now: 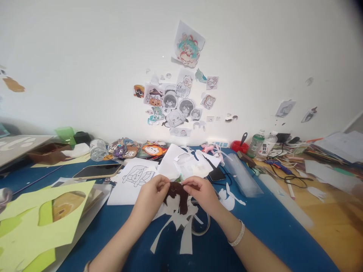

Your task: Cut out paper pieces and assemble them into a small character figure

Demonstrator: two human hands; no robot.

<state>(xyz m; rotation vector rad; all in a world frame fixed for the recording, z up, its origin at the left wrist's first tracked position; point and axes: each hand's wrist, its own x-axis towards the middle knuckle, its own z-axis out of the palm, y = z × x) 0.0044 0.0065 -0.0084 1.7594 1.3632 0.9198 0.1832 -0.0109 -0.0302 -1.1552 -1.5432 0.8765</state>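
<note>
A dark brown hair-shaped cutout hangs between my two hands, over white paper pieces at the middle of the blue mat. My left hand pinches its upper left edge with thumb and forefinger. At its upper right edge, my right hand holds it in a similar pinch. Long white paper strips spread out below the brown piece. A round clear ring-like object lies partly behind the strips, near my right wrist.
Yellow-green cut sheets cover the left side. A phone, a line drawing and white sheets lie behind my hands. At the right are a clear plastic sleeve, bottles and a blue-handled tool.
</note>
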